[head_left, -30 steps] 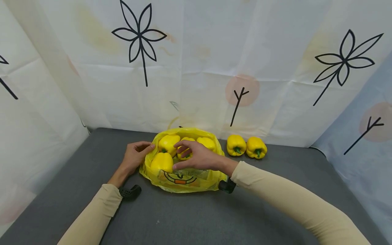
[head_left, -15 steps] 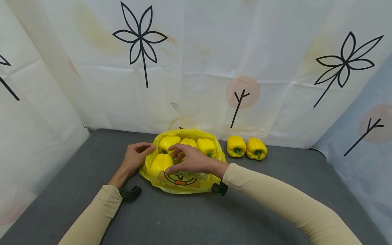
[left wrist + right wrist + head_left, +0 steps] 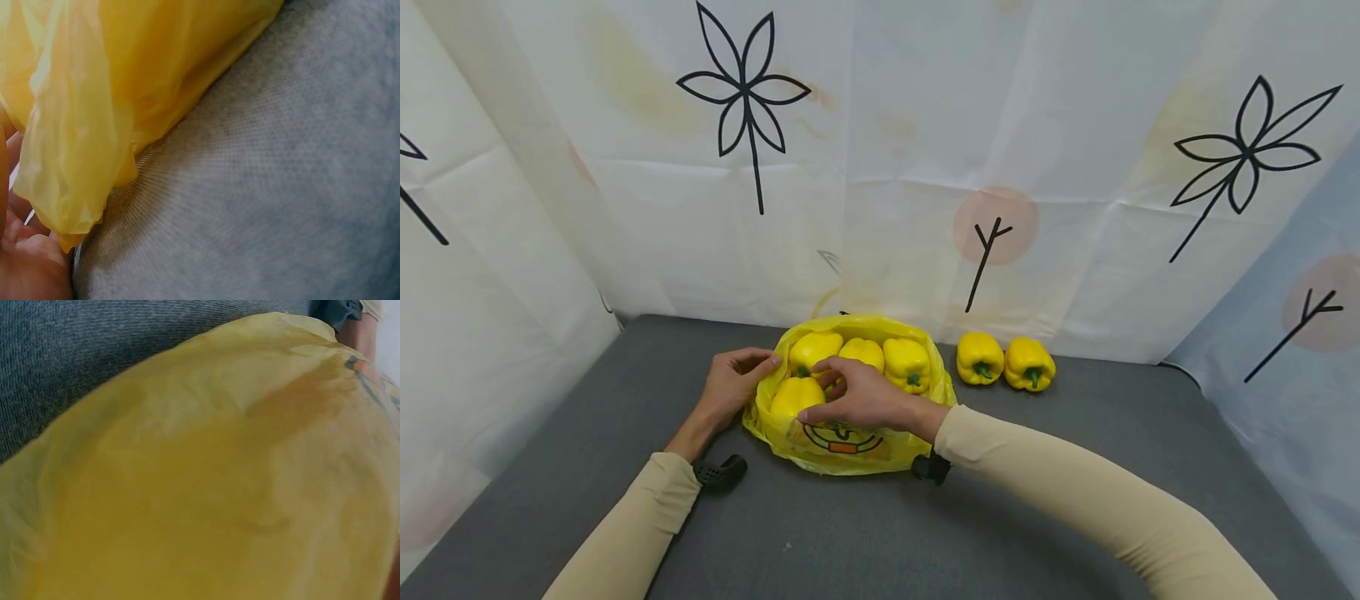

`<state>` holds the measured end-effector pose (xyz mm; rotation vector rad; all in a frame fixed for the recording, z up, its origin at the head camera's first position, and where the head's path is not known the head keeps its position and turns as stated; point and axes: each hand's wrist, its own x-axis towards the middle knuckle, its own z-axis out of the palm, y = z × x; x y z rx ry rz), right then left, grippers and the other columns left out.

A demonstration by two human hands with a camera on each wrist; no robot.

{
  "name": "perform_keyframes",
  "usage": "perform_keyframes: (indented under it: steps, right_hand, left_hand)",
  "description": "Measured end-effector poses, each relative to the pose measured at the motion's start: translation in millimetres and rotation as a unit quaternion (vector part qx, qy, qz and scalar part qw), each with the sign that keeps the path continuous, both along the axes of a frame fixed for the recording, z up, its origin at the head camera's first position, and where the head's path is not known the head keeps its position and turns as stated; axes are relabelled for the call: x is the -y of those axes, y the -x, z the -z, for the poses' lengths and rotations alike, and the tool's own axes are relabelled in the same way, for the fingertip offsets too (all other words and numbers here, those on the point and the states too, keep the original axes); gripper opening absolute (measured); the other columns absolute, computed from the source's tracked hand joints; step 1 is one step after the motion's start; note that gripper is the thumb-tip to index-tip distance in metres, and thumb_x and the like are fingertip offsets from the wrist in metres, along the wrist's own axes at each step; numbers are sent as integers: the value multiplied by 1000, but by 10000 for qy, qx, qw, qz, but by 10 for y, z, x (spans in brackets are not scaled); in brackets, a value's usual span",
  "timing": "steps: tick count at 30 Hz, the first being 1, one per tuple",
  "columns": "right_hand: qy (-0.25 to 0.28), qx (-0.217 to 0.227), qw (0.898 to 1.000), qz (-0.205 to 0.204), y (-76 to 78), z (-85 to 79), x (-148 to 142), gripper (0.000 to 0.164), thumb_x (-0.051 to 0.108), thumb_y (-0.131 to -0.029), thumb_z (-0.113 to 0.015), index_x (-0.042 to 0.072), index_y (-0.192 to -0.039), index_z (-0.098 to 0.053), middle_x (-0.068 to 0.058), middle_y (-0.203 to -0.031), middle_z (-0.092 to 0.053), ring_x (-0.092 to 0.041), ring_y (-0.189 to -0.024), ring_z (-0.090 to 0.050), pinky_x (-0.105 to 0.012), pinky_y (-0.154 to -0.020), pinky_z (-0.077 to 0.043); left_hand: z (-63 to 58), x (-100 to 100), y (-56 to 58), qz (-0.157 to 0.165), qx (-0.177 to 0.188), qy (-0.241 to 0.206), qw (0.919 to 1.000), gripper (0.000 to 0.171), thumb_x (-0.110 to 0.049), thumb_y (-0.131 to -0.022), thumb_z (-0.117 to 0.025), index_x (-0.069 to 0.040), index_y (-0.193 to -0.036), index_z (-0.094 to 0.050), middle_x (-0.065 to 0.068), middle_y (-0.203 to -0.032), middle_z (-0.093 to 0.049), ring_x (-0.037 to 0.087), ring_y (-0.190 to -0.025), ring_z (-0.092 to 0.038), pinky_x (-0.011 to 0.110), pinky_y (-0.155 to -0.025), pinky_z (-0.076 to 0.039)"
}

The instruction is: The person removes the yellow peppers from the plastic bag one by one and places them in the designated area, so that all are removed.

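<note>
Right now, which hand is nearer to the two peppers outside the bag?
Right. The right hand is at the opening of the yellow bag, left of the two peppers; the left hand is farther off, at the bag's left rim.

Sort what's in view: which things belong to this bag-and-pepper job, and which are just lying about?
Part of the job:
yellow bag, rim held by the left hand
four visible peppers in the bag, the right hand at the front-left one
probably the two peppers beside the bag, untouched

Just around:
printed curtain behind
grey table
black wrist devices, worn
</note>
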<state>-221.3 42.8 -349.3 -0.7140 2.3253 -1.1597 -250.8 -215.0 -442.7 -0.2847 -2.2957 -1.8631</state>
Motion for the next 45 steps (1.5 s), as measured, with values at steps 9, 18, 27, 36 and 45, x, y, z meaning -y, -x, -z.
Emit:
perform_keyframes:
  steps: [9, 18, 27, 36, 45]
  right_hand:
    - [-157, -163, 9997, -69, -6, 70, 20, 79, 37, -87, -83, 10, -151, -45, -7, -141, -55, -21, -116, -62, -28, -88, -54]
    - [-410, -490, 9976, -248, -3, 129, 66, 87, 38, -87, -82, 8, -155, -38, -6, -141, -56, -12, -109, -59, -26, -89, -51]
    - [-517, -517, 9969, -297, 31, 171, 122, 89, 38, -87, -82, 9, -157, -36, -6, -141, -55, -12, -111, -58, -27, -92, -50]
    - [-643, -571, 9957, -352, 53, 166, 108, 86, 38, -85, -84, 10, -153, -40, -4, -134, -58, -12, -105, -59, -28, -89, -51]
    - [-669, -634, 9955, -215, 61, 99, 33, 89, 43, -79, -88, 9, -147, -44, -1, -124, -59, -11, -100, -59, -27, -86, -51]
  left_hand:
    - [-244, -79, -157, 113, -2, 43, 9999, 29, -10, -100, -67, 13, -117, -69, -4, -99, -72, 7, -89, -67, 21, -77, -56]
    - [-48, -15, -22, 53, 25, -20, 10000, 29, -14, -100, -68, 9, -118, -71, -9, -98, -72, 6, -89, -67, 20, -77, -56]
    - [-290, -91, -189, 118, -26, 50, 9999, 28, -10, -100, -67, 14, -115, -69, -1, -99, -73, 8, -88, -67, 21, -77, -56]
    - [-23, -10, -15, 68, -111, 22, 9999, 31, -18, -99, -70, 8, -117, -72, -1, -101, -73, 8, -90, -67, 22, -77, -57]
    - [-8, -11, -2, 18, -97, 11, 10000, 32, -20, -99, -71, 8, -116, -72, -5, -99, -73, 10, -91, -67, 22, -79, -56]
